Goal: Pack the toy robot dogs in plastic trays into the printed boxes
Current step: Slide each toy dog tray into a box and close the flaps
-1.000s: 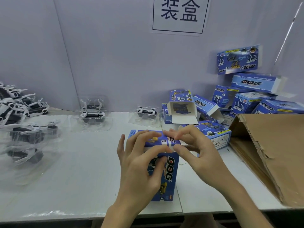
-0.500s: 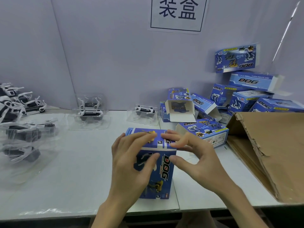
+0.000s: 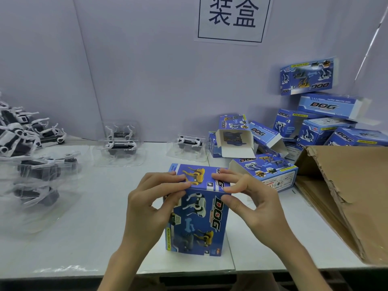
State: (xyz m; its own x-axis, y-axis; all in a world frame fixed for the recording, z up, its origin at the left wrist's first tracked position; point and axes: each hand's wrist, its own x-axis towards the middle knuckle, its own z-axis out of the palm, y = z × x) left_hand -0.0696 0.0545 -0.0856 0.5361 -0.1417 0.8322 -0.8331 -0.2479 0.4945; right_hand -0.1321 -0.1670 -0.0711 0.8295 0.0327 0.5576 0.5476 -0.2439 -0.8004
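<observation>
A blue printed DOG box (image 3: pixel 199 217) stands upright on the white table (image 3: pixel 84 238) near its front edge, with its top flap down. My left hand (image 3: pixel 151 204) holds the box's upper left corner, fingers on the top and thumb on the front. My right hand (image 3: pixel 252 204) pinches the upper right corner the same way. Toy robot dogs in clear plastic trays lie at the left (image 3: pixel 39 171), at the back (image 3: pixel 120 143) and at the back centre (image 3: pixel 189 143).
A box with an open flap (image 3: pixel 235 137) and a pile of blue printed boxes (image 3: pixel 325 127) fill the back right. One box (image 3: pixel 266 171) lies just behind my right hand. A torn brown carton (image 3: pixel 346 196) takes the right side. A purple wall with a sign stands behind.
My fingers have slid apart along the top flap toward the box's two corners, and the flap now lies flat. The box stays in place.
</observation>
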